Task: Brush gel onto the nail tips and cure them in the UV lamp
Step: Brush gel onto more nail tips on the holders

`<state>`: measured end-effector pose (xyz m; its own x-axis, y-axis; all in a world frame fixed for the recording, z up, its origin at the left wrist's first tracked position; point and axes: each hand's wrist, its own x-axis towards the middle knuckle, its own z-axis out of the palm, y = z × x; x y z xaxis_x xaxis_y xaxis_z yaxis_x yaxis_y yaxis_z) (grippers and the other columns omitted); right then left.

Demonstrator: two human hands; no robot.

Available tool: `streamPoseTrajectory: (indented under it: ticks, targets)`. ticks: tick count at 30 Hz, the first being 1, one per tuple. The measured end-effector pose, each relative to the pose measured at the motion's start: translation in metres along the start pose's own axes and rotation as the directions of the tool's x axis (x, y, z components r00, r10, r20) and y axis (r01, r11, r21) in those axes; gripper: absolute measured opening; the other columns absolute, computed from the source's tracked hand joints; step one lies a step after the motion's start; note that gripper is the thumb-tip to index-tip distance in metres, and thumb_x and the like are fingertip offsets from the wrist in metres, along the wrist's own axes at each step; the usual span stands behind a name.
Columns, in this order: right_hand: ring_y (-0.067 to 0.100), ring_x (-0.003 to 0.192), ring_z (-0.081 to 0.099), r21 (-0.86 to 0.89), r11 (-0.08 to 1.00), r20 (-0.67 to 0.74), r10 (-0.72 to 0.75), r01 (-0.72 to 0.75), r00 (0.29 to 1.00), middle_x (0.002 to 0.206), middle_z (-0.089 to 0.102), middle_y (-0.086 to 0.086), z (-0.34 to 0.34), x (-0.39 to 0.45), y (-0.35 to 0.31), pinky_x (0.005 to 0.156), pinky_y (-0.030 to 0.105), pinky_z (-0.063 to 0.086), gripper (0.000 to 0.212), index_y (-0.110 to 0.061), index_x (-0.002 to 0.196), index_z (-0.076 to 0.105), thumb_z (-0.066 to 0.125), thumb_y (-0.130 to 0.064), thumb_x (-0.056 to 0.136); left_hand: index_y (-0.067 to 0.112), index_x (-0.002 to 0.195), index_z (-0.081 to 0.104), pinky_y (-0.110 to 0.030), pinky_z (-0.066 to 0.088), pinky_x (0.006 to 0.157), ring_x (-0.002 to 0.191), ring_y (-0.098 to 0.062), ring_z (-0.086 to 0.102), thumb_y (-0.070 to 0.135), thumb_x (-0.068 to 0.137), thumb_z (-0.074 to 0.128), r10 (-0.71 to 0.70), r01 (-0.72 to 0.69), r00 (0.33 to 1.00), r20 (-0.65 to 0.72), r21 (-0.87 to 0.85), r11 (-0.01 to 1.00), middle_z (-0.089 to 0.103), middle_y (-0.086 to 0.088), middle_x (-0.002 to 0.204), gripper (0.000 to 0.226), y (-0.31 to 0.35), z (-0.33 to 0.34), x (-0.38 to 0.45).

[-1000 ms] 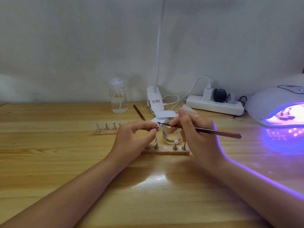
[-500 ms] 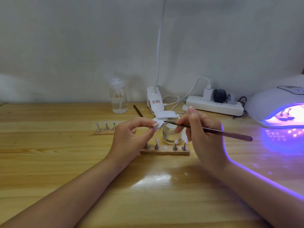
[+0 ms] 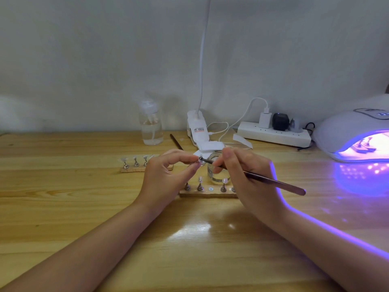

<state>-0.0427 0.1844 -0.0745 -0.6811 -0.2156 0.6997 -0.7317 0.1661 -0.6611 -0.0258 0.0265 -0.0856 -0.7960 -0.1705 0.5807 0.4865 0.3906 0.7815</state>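
1. Since half a second ago my right hand (image 3: 248,175) has swung the brush (image 3: 254,178) back from over the glass jar (image 3: 217,171), so its dark tip now sits on the nail tip (image 3: 201,163) that my left hand holds.
2. Far left on the bench (image 3: 63,197), a short wooden strip (image 3: 134,170) carries small metal stands topped with pale, translucent tips; behind it stands a clear plastic pump bottle (image 3: 151,125).
3. My left hand (image 3: 166,175) has thumb and forefinger curled together, pinching the nail tip, which is small, pale and glossy; how it is mounted I cannot tell.
4. What the stroke turns on: the nail tip lies just left of my right hand, and the brush's long axis runs from that tip down and to the right, its slim metallic handle sticking out past my palm. My right hand pinches the brush near the ferrule, pen-fashion.
5. Just below both hands, a second wooden strip (image 3: 208,193) holds more metal stands with tips and one bare round spot.
6. Behind are a white clip lamp (image 3: 197,128) and a white power strip (image 3: 273,134).
7. Far right, the domed white UV lamp (image 3: 347,131) glows violet, with stands already inside, well apart from the tip I am coating.
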Motion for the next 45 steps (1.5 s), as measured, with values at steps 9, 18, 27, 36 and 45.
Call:
streamPoseTrajectory:
  ticks: [9, 18, 27, 36, 45]
  targets:
    - [-0.001, 0.041, 0.048, 0.153, 0.988, -0.049, 0.018, -0.011, 0.999, 0.059, 0.063, 0.006, 0.0003, 0.0014, -0.0008, 0.041, 0.007, 0.036, 0.033, -0.011, 0.066, 0.063, 0.043, -0.017, 0.092, 0.017, 0.078, 0.071, -0.019, 0.048, 0.075, 0.077, -0.012, 0.062, 0.002, 0.072, 0.073, 0.013, -0.014, 1.000, 0.024, 0.031, 0.999, 0.067, -0.001, 0.078, 0.016, 0.0012, -0.0005, -0.0001]
    - [0.015, 0.053, 0.061, 0.151, 0.987, -0.020, 0.051, -0.047, 0.999, 0.058, 0.064, 0.006, -0.0004, -0.0011, 0.0005, 0.045, 0.021, 0.048, 0.035, -0.012, 0.064, 0.066, 0.049, -0.028, 0.091, 0.021, 0.077, 0.070, -0.018, 0.047, 0.075, 0.078, -0.013, 0.062, 0.002, 0.071, 0.073, 0.013, -0.014, 1.000, 0.022, 0.045, 0.999, 0.067, 0.000, 0.079, 0.020, 0.0003, -0.0006, -0.0002]
    - [-0.002, 0.047, 0.051, 0.129, 0.990, -0.019, 0.057, -0.054, 0.998, 0.063, 0.064, 0.003, 0.0016, 0.0018, -0.0023, 0.042, 0.007, 0.036, 0.032, -0.021, 0.067, 0.061, 0.045, -0.024, 0.094, 0.021, 0.076, 0.071, -0.018, 0.048, 0.073, 0.076, -0.015, 0.062, 0.004, 0.071, 0.074, 0.016, -0.016, 1.000, 0.013, 0.038, 0.999, 0.068, -0.001, 0.077, 0.018, -0.0005, 0.0000, 0.0007]
    - [-0.001, 0.041, 0.050, 0.241, 0.965, -0.036, 0.112, -0.100, 0.993, 0.052, 0.061, 0.005, 0.0013, -0.0005, -0.0029, 0.040, 0.009, 0.037, 0.037, -0.011, 0.062, 0.065, 0.047, -0.027, 0.090, 0.019, 0.077, 0.071, -0.016, 0.047, 0.073, 0.075, -0.011, 0.062, 0.002, 0.071, 0.074, 0.007, -0.007, 1.000, 0.023, 0.029, 1.000, 0.067, 0.001, 0.076, 0.018, -0.0014, -0.0001, 0.0008]
    - [-0.003, 0.046, 0.052, 0.143, 0.987, -0.022, 0.084, -0.080, 0.996, 0.063, 0.065, 0.002, 0.0021, 0.0027, -0.0011, 0.047, 0.006, 0.036, 0.030, -0.017, 0.068, 0.063, 0.045, -0.024, 0.092, 0.011, 0.080, 0.073, -0.018, 0.048, 0.074, 0.076, -0.014, 0.063, 0.002, 0.071, 0.074, -0.001, 0.000, 1.000, 0.026, 0.038, 0.999, 0.068, -0.004, 0.078, 0.012, 0.0010, 0.0004, 0.0003]
